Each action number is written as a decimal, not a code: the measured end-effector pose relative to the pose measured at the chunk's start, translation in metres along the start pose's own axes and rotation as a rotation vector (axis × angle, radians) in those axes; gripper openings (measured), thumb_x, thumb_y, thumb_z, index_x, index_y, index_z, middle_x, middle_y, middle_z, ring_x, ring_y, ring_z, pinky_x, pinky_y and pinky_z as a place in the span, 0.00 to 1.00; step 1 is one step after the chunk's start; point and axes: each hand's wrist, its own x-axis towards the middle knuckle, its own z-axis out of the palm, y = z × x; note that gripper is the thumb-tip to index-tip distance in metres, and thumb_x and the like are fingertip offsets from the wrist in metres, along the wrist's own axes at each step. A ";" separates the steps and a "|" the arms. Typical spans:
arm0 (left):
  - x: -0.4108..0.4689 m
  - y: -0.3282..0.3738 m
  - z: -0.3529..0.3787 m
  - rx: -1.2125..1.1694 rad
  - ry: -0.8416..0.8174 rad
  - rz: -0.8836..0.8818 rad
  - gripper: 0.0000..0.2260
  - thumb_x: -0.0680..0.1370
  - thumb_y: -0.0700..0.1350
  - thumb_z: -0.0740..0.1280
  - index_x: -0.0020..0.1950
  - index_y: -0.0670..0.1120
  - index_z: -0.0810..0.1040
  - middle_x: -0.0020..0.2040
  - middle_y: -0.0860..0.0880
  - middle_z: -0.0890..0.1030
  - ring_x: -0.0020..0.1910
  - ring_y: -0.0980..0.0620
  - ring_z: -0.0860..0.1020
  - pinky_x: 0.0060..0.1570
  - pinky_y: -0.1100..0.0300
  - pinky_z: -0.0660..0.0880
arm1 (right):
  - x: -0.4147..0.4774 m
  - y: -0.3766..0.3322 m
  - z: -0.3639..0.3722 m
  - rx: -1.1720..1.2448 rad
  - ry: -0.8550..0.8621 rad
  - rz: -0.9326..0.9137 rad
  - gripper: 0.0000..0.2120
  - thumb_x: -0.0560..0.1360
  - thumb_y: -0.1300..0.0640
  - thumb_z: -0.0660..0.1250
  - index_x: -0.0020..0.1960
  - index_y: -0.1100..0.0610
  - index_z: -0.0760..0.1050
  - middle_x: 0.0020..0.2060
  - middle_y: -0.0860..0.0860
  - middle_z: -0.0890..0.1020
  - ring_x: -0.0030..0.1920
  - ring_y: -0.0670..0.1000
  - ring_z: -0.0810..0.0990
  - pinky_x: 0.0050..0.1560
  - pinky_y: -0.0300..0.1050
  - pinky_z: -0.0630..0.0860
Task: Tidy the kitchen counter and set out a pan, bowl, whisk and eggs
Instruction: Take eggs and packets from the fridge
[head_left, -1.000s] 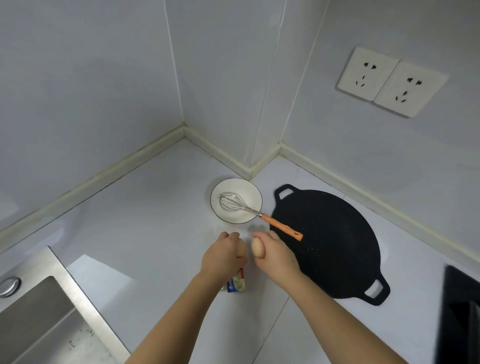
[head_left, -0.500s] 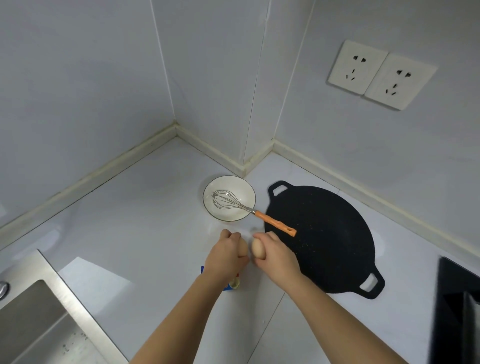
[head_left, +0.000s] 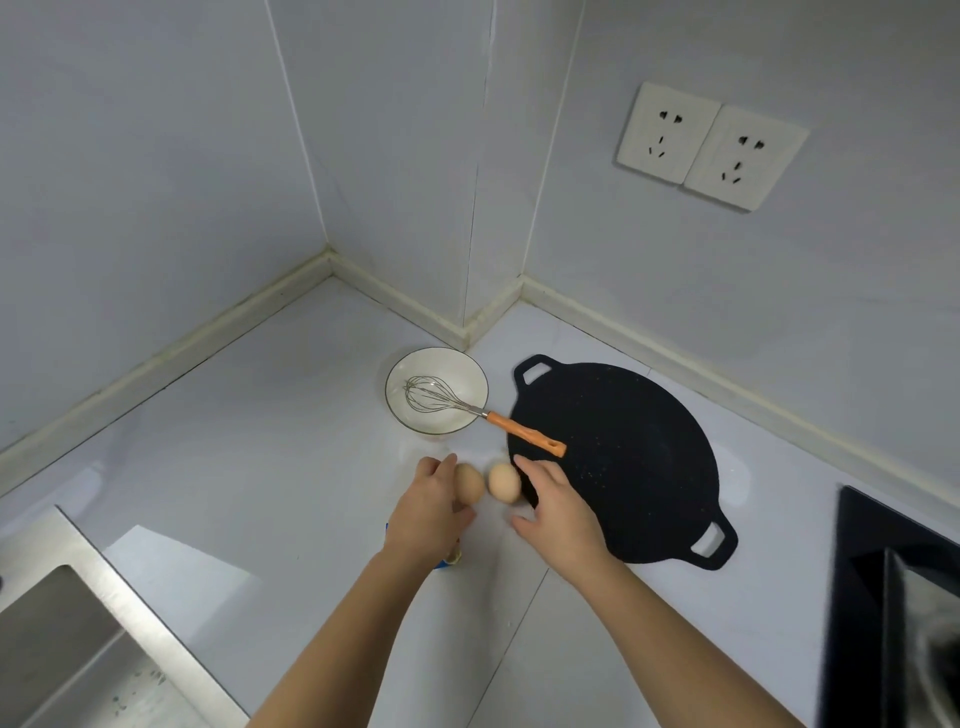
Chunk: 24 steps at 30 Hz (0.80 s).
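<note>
Two brown eggs lie side by side on the white counter, in front of the bowl. The left egg (head_left: 471, 482) rests against the loosened fingers of my left hand (head_left: 428, 512). My right hand (head_left: 561, 506) is spread just right of the right egg (head_left: 504, 482), with a small gap between them. A white bowl (head_left: 415, 364) stands behind the eggs. A wire whisk (head_left: 524, 432) with an orange handle lies in it, the handle reaching over the edge of the flat black pan (head_left: 623, 467) on the right.
A small blue and white packet (head_left: 451, 560) peeks out under my left wrist. A steel sink (head_left: 78, 623) fills the lower left corner. A black hob (head_left: 883, 597) sits at the right edge. Two wall sockets (head_left: 711, 145) are above the pan.
Both hands held the eggs together above the counter; now the eggs lie on the counter, the fingers have opened and the right hand has drawn slightly away.
</note>
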 end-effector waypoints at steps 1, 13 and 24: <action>-0.002 0.000 -0.002 0.006 0.016 -0.011 0.31 0.75 0.47 0.69 0.75 0.46 0.60 0.69 0.47 0.65 0.59 0.46 0.75 0.53 0.57 0.74 | -0.005 0.001 -0.002 0.009 0.004 0.012 0.35 0.74 0.54 0.70 0.75 0.46 0.58 0.69 0.43 0.64 0.52 0.46 0.76 0.47 0.40 0.76; -0.085 0.074 0.002 -0.177 0.141 0.176 0.22 0.75 0.45 0.71 0.68 0.50 0.71 0.64 0.53 0.70 0.47 0.56 0.75 0.47 0.63 0.74 | -0.102 0.028 -0.047 0.414 0.280 0.078 0.28 0.74 0.61 0.70 0.71 0.46 0.67 0.60 0.44 0.73 0.41 0.45 0.78 0.48 0.36 0.78; -0.219 0.224 0.069 -0.367 0.172 0.579 0.14 0.76 0.44 0.69 0.60 0.52 0.76 0.53 0.60 0.74 0.45 0.60 0.77 0.42 0.69 0.72 | -0.293 0.109 -0.152 0.478 0.696 0.020 0.22 0.74 0.61 0.69 0.64 0.45 0.70 0.56 0.41 0.75 0.42 0.40 0.77 0.46 0.27 0.72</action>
